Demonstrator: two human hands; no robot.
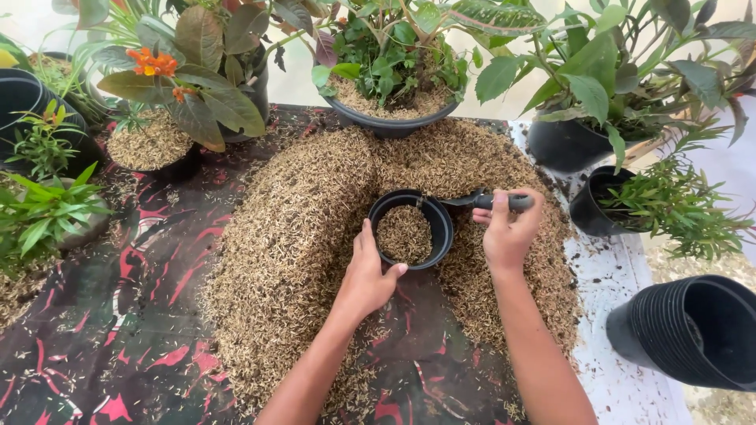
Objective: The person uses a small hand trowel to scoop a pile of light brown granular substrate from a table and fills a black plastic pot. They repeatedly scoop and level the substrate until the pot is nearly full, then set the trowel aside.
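Note:
A small black plastic pot [411, 200], partly filled with brown rice husk, sits in the middle of a big husk pile [307, 236]. My left hand [368, 275] grips the pot's near-left rim. My right hand [508, 228] is closed around the dark handle of a small trowel [490, 201], whose blade reaches over the pot's right rim. The blade itself is mostly hidden by the pot's edge.
Potted plants ring the pile: an orange-flowered one [189, 79] at back left, a wide bowl pot [391, 102] at the back, leafy pots [587, 110] at right. A stack of empty black pots [697, 330] lies at the lower right. A red-and-black patterned sheet [102, 338] covers the ground.

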